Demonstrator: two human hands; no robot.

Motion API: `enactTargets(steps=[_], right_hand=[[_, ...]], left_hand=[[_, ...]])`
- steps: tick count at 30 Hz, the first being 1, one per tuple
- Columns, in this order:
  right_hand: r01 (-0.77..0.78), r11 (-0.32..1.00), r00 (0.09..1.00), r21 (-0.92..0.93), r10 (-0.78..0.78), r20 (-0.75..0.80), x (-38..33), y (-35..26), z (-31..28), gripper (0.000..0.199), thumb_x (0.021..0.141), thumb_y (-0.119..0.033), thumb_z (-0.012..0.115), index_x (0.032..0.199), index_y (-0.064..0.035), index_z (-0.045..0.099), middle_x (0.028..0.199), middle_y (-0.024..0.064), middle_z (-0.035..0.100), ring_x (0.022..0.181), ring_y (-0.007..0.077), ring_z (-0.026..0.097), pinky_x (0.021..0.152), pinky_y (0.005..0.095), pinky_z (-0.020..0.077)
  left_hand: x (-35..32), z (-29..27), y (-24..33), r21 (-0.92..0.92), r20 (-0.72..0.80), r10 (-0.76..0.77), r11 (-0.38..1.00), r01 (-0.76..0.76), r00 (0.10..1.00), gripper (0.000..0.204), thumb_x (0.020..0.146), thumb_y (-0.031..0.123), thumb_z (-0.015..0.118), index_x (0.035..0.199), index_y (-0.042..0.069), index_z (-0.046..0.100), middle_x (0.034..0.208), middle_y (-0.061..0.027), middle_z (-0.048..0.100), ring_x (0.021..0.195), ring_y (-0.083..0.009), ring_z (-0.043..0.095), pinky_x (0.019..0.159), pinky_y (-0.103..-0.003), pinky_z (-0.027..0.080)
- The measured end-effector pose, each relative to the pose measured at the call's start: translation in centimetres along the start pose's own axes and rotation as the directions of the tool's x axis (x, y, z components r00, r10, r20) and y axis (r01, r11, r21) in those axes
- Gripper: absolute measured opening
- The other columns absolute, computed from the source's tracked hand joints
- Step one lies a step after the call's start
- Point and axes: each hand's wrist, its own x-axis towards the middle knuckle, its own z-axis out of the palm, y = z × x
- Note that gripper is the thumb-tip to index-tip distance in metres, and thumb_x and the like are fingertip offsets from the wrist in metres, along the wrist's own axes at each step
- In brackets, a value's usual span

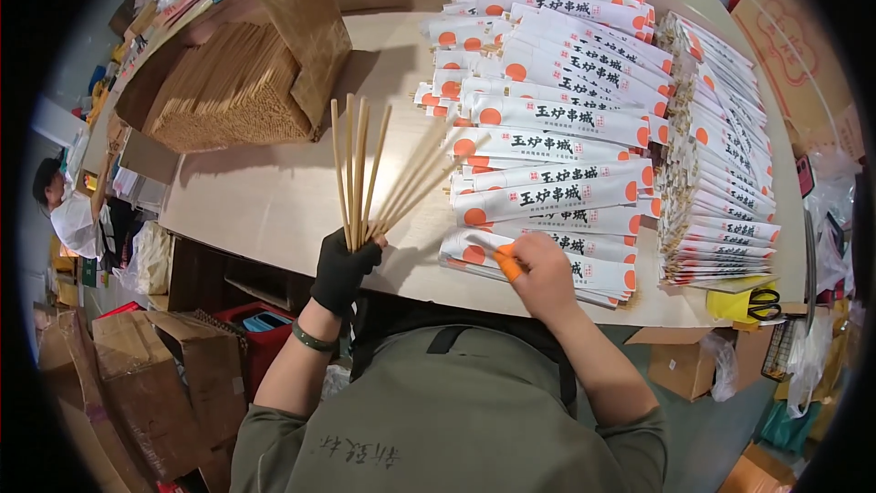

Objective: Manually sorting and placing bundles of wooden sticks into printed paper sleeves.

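Observation:
A fanned bunch of wooden chopsticks (pixel 358 173) stands up from my left hand (pixel 343 267), which wears a black glove and is closed round their lower ends. My right hand (pixel 542 276) has orange finger covers and is at the nearest stack of white paper chopstick sleeves (pixel 602 276). Its covered fingers pinch the top sleeve (pixel 474 249) near its left end, where the paper bulges up a little. Beyond that, more white sleeves (pixel 570 119) with orange dots lie in overlapping rows, some with stick ends showing at their left.
An opened cardboard box (pixel 315 32) packed with chopsticks (pixel 228 82) lies at the table's far left. To the right is a tall pile of filled sleeves (pixel 721 164). Black-handled scissors (pixel 763 304) hang by the right edge. Cartons (pixel 146 383) stand lower left; another person (pixel 73 219) is far left.

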Motion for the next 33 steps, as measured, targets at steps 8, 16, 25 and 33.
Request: enactTargets(steps=[8, 16, 25, 33], right_hand=[[-0.546, 0.668, 0.818, 0.505, 0.556, 0.149, 3.2, 0.5, -4.1, 0.014, 0.079, -0.004, 0.074, 0.076, -0.0011, 0.061, 0.074, -0.0025, 0.051, 0.064, 0.0056, 0.045, 0.059, 0.0224, 0.0372], [-0.440, 0.784, 0.898, 0.438, 0.389, 0.206, 3.1, 0.4, -5.6, 0.012, 0.078, -0.009, 0.076, 0.082, -0.0025, 0.066, 0.071, 0.0011, 0.053, 0.063, 0.0106, 0.048, 0.058, 0.0261, 0.0394], [0.317, 0.944, 0.931, -0.094, -0.290, 0.222, 5.0, -5.2, -0.3, 0.016, 0.072, -0.015, 0.070, 0.082, -0.0038, 0.063, 0.086, 0.0083, 0.061, 0.080, 0.0262, 0.059, 0.067, 0.0366, 0.0477], [0.188, 0.969, 0.968, -0.162, -0.155, 0.197, 2.5, -2.1, -1.6, 0.036, 0.073, -0.010, 0.068, 0.107, 0.0021, 0.061, 0.091, 0.0122, 0.058, 0.085, 0.0280, 0.057, 0.072, 0.0389, 0.0457]], left_hand=[[-1.2, -2.2, 1.3, 0.204, 0.178, 0.089, 0.971, -0.125, 0.980, 0.020, 0.080, 0.008, 0.069, 0.097, -0.002, 0.068, 0.075, 0.0009, 0.063, 0.068, -0.0059, 0.055, 0.063, -0.022, 0.045], [-0.6, -4.7, 2.6, 0.163, 0.267, -0.139, 0.982, 0.098, 0.954, 0.018, 0.078, 0.009, 0.071, 0.093, -0.001, 0.068, 0.074, -0.0010, 0.064, 0.067, -0.0076, 0.056, 0.062, -0.024, 0.046], [-0.6, 5.8, 3.0, -0.433, 0.241, 0.101, 0.901, 0.014, 0.965, 0.033, 0.098, 0.032, 0.052, 0.107, 0.001, 0.058, 0.113, -0.0126, 0.063, 0.107, -0.0180, 0.057, 0.096, -0.033, 0.043], [4.7, 2.1, -1.2, 0.363, -0.258, 0.312, 0.908, -0.208, 0.914, 0.019, 0.093, 0.022, 0.059, 0.095, 0.004, 0.067, 0.071, -0.0023, 0.062, 0.063, -0.0119, 0.056, 0.063, -0.028, 0.046]])
